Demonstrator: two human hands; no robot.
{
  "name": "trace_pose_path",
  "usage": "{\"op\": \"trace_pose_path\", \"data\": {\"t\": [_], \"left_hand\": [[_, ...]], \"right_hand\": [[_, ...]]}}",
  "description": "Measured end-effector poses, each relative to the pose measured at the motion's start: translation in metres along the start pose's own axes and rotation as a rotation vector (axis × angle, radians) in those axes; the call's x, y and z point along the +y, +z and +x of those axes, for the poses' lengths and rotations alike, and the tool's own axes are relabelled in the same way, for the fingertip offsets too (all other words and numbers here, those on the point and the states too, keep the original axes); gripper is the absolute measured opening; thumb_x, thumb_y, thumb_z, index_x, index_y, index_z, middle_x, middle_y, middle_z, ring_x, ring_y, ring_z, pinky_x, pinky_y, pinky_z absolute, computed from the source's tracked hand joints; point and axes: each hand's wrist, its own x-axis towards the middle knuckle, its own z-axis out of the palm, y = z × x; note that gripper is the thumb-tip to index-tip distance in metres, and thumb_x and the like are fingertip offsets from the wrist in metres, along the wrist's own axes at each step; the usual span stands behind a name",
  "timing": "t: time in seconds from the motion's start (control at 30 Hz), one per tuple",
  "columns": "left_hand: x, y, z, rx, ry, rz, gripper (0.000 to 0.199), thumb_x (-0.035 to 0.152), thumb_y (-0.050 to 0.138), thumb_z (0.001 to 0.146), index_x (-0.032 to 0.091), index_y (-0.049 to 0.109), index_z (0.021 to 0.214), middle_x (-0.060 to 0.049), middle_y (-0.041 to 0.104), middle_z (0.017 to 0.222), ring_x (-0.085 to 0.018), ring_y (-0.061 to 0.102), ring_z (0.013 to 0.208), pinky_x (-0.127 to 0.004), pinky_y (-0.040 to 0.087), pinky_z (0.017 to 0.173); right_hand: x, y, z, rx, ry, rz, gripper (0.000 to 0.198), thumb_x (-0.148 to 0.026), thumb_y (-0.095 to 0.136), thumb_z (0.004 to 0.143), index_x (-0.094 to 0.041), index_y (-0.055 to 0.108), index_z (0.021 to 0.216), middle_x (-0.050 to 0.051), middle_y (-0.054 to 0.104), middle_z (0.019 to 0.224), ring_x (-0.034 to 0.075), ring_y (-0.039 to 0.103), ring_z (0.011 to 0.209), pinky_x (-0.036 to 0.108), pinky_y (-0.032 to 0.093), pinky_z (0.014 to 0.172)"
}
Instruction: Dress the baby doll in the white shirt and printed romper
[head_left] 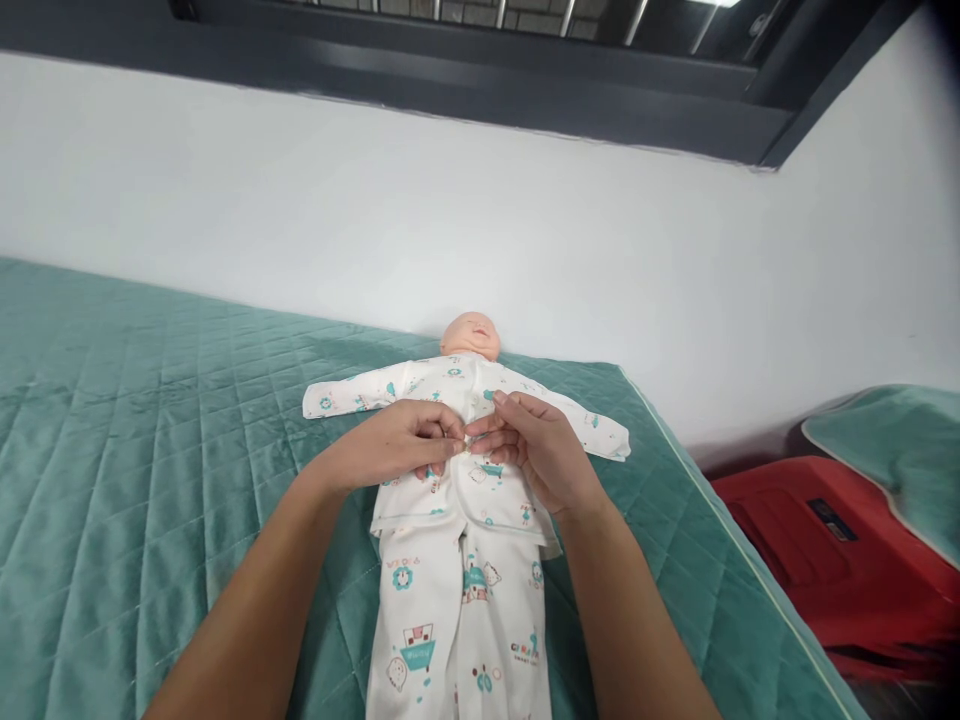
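two forearms [262,590] end in two hands [397,440], left pinching one doll's [471,335] single shirt [487,500], right touching it, grip unclear.

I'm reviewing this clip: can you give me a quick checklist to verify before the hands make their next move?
1. Left hand and right hand both in view at the shirt front: ok.
2. Doll lying face up on the green quilt: ok.
3. Sleeves spread out to both sides: ok.
4. Shirt front fastened under the fingertips: cannot tell, fingers cover it.
5. Trousers visible down to the cuffs: not ok, the picture's bottom edge cuts them off.
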Motion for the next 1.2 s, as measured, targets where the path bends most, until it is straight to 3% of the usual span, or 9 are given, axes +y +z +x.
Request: {"op": "trace_pose_path", "data": {"t": [0.2,0.33,0.43,0.6,1.0,1.1,1.2], "left_hand": [[0.0,0.0,-0.002,-0.013,0.029,0.0,0.018,0.036,0.053,0.09,0.019,0.058,0.088,0.003,0.058,0.065,-0.008,0.05,0.054,-0.019,0.039,0.051],[-0.004,0.0,0.0,-0.002,0.069,-0.05,0.018,0.036,0.053,0.091,0.019,0.057,0.091,0.002,0.059,0.065,-0.009,0.053,0.056,-0.02,0.04,0.051],[-0.005,0.001,0.001,0.017,0.069,-0.116,0.014,0.031,0.055,0.089,0.019,0.057,0.096,0.003,0.058,0.064,-0.01,0.055,0.055,-0.019,0.04,0.049],[-0.003,0.001,0.0,0.042,0.002,-0.173,0.016,0.027,0.062,0.082,0.019,0.056,0.095,0.004,0.06,0.067,-0.01,0.06,0.053,-0.019,0.042,0.046],[-0.006,0.001,0.001,0.051,0.006,-0.181,0.02,0.03,0.062,0.081,0.019,0.056,0.096,0.002,0.063,0.066,-0.01,0.059,0.049,-0.019,0.044,0.044],[-0.007,0.002,0.003,0.108,0.039,-0.21,0.018,0.032,0.059,0.084,0.019,0.056,0.097,0.003,0.062,0.068,-0.009,0.057,0.046,-0.019,0.041,0.041],[-0.01,0.0,0.006,0.293,0.085,-0.211,0.015,0.031,0.057,0.085,0.02,0.055,0.095,0.006,0.056,0.061,-0.008,0.052,0.042,-0.019,0.037,0.04]], "right_hand": [[0.0,0.001,-0.001,-0.01,-0.025,-0.037,0.034,-0.048,0.065,0.085,-0.017,0.061,0.073,0.005,0.072,0.068,0.012,0.065,0.055,0.021,0.047,0.05],[-0.001,0.005,-0.004,0.014,-0.157,-0.098,0.032,-0.046,0.064,0.086,-0.018,0.061,0.071,0.001,0.065,0.059,0.01,0.055,0.048,0.021,0.042,0.047],[-0.001,0.006,-0.003,0.046,-0.239,-0.111,0.023,-0.038,0.073,0.079,-0.021,0.06,0.075,-0.002,0.062,0.06,0.01,0.052,0.049,0.023,0.041,0.048],[0.002,0.003,0.001,0.06,-0.251,-0.051,0.027,-0.027,0.083,0.066,-0.022,0.06,0.078,-0.002,0.062,0.08,0.01,0.054,0.061,0.023,0.046,0.052],[0.003,0.002,0.001,0.064,-0.232,0.069,0.032,-0.024,0.085,0.063,-0.022,0.056,0.077,-0.002,0.061,0.078,0.018,0.067,0.084,0.024,0.051,0.06],[0.004,0.001,0.001,0.056,-0.233,0.089,0.03,-0.022,0.084,0.065,-0.022,0.056,0.077,-0.002,0.061,0.08,0.018,0.068,0.087,0.024,0.051,0.062],[0.006,0.0,0.003,0.101,-0.301,0.08,0.026,-0.02,0.08,0.068,-0.022,0.056,0.077,-0.001,0.062,0.083,0.019,0.067,0.092,0.026,0.052,0.067]]}}
